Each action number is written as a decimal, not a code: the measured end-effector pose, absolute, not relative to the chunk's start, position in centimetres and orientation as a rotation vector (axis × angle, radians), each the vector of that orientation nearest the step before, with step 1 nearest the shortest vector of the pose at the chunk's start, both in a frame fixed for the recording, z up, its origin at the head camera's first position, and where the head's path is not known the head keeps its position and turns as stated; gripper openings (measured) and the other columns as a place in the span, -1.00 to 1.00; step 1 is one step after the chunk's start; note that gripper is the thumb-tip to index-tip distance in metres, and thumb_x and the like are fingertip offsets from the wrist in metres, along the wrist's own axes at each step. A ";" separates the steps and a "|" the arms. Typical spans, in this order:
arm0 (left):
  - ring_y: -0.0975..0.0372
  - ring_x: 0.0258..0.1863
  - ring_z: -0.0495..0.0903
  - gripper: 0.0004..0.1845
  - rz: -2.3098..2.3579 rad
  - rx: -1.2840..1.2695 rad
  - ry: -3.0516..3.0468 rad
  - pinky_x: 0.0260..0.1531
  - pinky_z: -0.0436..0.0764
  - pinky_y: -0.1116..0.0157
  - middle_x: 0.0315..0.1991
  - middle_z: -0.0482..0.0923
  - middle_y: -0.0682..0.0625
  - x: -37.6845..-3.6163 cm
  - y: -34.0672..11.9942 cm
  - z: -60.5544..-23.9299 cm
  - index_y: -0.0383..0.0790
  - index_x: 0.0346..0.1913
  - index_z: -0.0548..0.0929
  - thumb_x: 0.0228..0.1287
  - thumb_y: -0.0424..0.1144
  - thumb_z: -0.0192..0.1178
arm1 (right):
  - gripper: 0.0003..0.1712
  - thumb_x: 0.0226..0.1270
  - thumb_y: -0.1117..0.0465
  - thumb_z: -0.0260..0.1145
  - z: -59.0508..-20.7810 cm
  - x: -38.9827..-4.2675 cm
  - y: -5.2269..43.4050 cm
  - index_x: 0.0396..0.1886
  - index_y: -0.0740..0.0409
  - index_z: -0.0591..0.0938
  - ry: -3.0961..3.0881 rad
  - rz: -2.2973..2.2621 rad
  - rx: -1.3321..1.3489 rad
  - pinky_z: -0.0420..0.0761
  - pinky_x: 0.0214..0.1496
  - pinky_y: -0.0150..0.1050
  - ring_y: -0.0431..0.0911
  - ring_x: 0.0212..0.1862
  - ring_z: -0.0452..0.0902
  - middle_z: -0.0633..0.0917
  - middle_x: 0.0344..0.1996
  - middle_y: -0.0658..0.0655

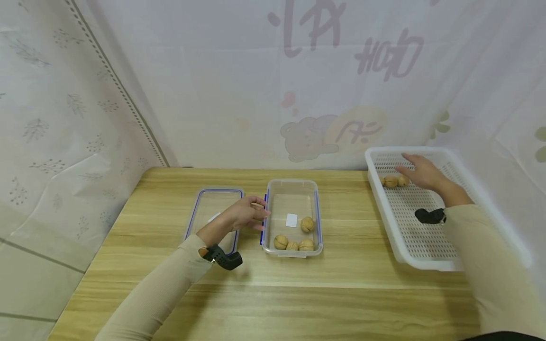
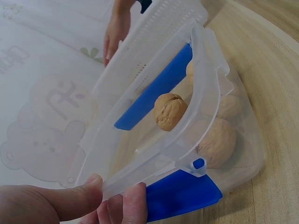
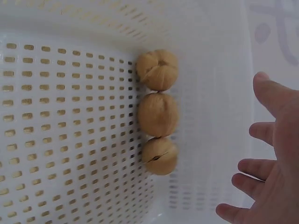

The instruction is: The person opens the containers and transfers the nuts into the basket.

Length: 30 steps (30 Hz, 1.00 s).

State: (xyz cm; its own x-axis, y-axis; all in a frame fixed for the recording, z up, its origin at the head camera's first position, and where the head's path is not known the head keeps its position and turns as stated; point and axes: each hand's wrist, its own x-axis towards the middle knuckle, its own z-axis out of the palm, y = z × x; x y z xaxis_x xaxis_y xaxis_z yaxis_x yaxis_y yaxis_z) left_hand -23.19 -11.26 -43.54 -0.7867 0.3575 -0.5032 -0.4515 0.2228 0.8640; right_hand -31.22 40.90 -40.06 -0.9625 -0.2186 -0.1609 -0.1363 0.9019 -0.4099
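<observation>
My left hand (image 1: pixel 249 213) pinches the left rim of a clear container (image 1: pixel 292 187) with blue clips; the thumb and fingers (image 2: pixel 126 205) close on that rim beside a blue clip (image 2: pixel 182 196). Several walnuts (image 1: pixel 306 244) lie inside the container, one showing through its wall (image 2: pixel 170 111). My right hand (image 1: pixel 418 170) is inside the white perforated basket (image 1: pixel 381 208), fingers spread, holding nothing. Three walnuts (image 3: pixel 158 114) sit in a row against the basket's wall (image 3: pixel 210 93), just left of my right hand (image 3: pixel 280 154).
The container's clear lid (image 1: pixel 213 203) with a blue seal lies flat on the wooden table (image 1: pixel 341 293), under my left forearm. A white label (image 1: pixel 292 219) sits on the container floor. Curtains close off the back and the left side.
</observation>
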 end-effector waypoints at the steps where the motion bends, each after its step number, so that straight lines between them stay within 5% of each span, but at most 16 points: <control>1: 0.14 -0.16 0.55 -0.56 1.632 -0.088 1.866 -0.22 0.82 0.21 -0.05 0.50 -0.18 -23.2 -11.3 -43.5 -0.46 0.30 0.31 0.47 -0.49 0.15 | -0.09 0.67 -0.17 -0.08 -39.9 -31.2 40.7 0.56 0.50 -0.05 2.861 -0.588 -0.270 -0.10 0.47 0.53 0.59 0.45 -0.19 -0.04 0.44 0.71; 30: 0.15 -0.17 0.53 -0.54 1.640 -0.089 1.855 -0.24 0.82 0.23 -0.07 0.48 -0.16 -23.2 -11.2 -43.4 -0.47 0.32 0.29 0.46 -0.50 0.16 | -0.17 0.63 -0.11 0.08 -36.1 -29.0 30.5 0.60 0.32 0.10 2.848 -0.493 -0.621 -0.04 0.47 0.54 0.54 0.49 -0.17 -0.03 0.51 0.61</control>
State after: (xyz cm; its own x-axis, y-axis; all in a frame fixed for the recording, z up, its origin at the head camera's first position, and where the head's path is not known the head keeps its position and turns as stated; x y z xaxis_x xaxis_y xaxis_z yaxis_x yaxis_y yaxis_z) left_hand -23.23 -11.22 -43.43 -0.7854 0.3598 -0.5036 -0.4558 0.2143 0.8639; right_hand -28.99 30.50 -36.07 -0.8954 -0.4321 -0.1076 -0.3708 0.8573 -0.3571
